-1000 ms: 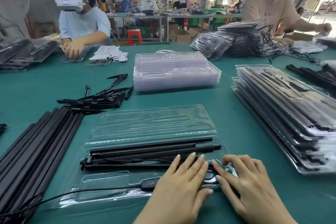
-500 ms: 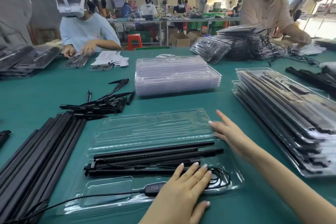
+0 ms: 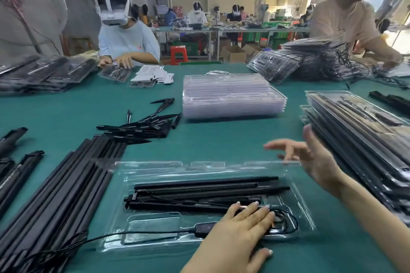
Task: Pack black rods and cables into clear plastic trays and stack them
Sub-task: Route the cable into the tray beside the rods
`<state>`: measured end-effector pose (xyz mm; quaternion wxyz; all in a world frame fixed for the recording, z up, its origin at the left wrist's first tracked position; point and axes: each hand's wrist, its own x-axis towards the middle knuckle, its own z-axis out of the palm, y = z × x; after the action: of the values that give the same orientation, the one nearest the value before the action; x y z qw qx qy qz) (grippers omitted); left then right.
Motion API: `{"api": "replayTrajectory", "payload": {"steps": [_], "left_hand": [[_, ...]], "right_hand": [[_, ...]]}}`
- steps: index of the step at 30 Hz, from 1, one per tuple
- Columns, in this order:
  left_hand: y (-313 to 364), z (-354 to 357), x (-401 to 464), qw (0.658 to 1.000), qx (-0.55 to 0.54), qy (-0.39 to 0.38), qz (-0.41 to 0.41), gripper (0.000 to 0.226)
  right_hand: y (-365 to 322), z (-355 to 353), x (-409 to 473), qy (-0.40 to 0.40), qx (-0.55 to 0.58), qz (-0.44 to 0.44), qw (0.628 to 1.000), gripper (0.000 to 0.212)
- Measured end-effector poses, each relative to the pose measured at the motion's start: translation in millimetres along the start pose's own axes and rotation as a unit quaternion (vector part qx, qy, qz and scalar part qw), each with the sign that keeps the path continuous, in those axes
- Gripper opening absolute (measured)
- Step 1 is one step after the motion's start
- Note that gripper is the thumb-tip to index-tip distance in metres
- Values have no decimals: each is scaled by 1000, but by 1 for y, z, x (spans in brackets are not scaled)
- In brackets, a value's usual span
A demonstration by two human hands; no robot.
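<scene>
The left hand [image 3: 244, 226] is pressing flat, fingers straight, on the coiled cable [image 3: 286, 221] and rods [image 3: 206, 193] to keep them seated in the clear tray [image 3: 142, 241], while the right hand [image 3: 310, 157], open and apparently empty, is lifting the hinged lid [image 3: 199, 165].

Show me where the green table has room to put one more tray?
Bare green table lies between the stack of empty clear trays and the open clear tray. More lies left of the pile of short black pieces. It is crowded by the long black rods and the packed trays.
</scene>
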<state>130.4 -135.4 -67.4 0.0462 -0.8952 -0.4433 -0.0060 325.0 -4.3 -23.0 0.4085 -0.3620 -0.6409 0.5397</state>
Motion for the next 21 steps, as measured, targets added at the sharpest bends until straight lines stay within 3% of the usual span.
{"api": "replayTrajectory", "payload": {"steps": [3,6,7,9,11,12,15,16,17,18,20,21], "left_hand": [[1,4,-1,1000,9,7,5,54],[1,6,-3,1000,16,7,10,53],[2,7,-3,1000,16,9,4,54],[-1,-1,-4,1000,-6,9,11,55],[-7,5,-4,995,-30,63,67,56],[-11,0,-6,993,-23,73,94,59],[-12,13,-14,988,-55,73,125,65],[-14,8,-21,991,-47,38,119,61],[-13,2,-26,995,-12,-1,97,52],[-23,8,-47,994,62,9,93,41],[-5,13,-34,991,119,16,66,52],[9,5,-15,995,98,17,13,52]], "right_hand": [[-9,-4,-9,-118,-69,106,985,85],[-22,4,-21,-146,-279,41,948,46],[-26,9,-26,-165,-346,24,923,40],[-23,22,-34,-214,-471,18,856,49],[-11,34,-41,-228,-571,23,788,62],[-5,38,-45,-221,-595,19,772,65],[5,42,-56,-176,-614,14,769,72],[8,42,-57,-165,-615,13,771,75],[11,43,-59,-161,-613,15,773,78],[14,44,-60,-163,-604,20,780,78],[19,46,-64,-170,-587,31,791,70],[22,47,-66,-171,-591,31,788,65]]}}
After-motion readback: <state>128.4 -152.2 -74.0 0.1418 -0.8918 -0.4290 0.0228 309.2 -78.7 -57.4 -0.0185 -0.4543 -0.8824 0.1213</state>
